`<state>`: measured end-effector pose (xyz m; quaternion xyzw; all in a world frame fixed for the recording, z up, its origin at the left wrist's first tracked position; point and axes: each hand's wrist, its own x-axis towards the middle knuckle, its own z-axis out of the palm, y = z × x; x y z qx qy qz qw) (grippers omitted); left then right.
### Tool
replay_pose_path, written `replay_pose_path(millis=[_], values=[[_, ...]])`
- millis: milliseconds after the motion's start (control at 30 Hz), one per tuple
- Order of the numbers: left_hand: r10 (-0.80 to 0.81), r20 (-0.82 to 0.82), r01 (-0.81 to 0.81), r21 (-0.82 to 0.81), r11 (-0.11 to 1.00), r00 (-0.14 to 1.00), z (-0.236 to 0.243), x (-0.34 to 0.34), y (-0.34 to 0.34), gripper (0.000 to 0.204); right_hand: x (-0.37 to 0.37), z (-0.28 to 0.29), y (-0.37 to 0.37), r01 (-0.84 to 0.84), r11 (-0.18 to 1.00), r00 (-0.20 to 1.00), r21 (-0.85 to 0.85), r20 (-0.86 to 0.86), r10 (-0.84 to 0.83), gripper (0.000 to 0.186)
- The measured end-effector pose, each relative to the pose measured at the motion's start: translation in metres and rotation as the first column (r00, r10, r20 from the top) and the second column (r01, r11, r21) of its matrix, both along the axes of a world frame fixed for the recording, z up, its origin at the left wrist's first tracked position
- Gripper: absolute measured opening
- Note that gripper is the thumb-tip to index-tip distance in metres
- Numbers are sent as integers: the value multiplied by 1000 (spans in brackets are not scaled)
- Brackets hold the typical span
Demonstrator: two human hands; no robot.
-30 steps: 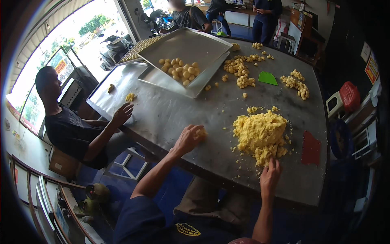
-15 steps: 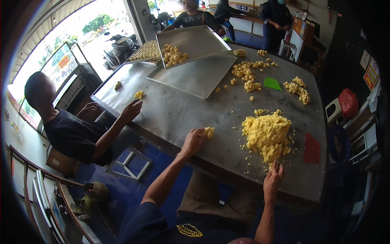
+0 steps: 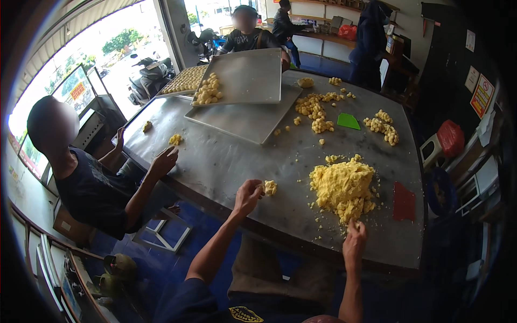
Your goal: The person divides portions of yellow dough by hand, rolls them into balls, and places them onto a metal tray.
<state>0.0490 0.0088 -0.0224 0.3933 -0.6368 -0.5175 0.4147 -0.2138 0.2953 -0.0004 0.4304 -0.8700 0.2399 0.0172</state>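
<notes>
A crumbly heap of yellow dough (image 3: 342, 185) lies on the metal table before me, to the right of centre. My right hand (image 3: 355, 241) is at its near edge, fingers closed together on a bit of dough. Further left, my left hand (image 3: 247, 198) is curled beside a small lump of dough (image 3: 270, 188), with a little dough at its fingertips. Crumbs lie around the heap. To its right is a flat red scraper (image 3: 404, 201); beyond it lies a green scraper (image 3: 348, 121).
Rolled dough balls (image 3: 311, 107) cluster at the far side, with another group (image 3: 382, 128) to the right. A person opposite holds a tilted metal tray (image 3: 242, 81) with balls over another tray (image 3: 253, 119). At left, a co-worker's hand (image 3: 164, 160) is near a dough lump (image 3: 175, 139).
The tilted tray across the table has swung to a more level angle, its balls sliding lower left. My right hand's fingers have drawn in against the heap's near edge. The whole view has shifted slightly.
</notes>
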Motion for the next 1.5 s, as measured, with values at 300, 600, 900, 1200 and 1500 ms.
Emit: replay_pose_path(millis=[300,600,900,1200,1500], values=[[-416,241,422,30,906,877,29,-23,43,35,1,1,5,6,998,981,-64,-193,-19,51],[207,671,502,-693,517,712,27,-45,116,23,-23,-1,-2,2,991,999,-132,-45,-8,36],[180,640,500,-719,484,747,7,-99,37,25,-41,31,2,-112,991,991,67,-63,116,45],[97,704,665,-700,260,703,11,-107,35,29,7,11,26,-54,999,998,-4,-19,53,46],[304,710,553,-692,464,635,11,-97,60,19,-25,28,24,-27,954,893,-299,421,157,38]])
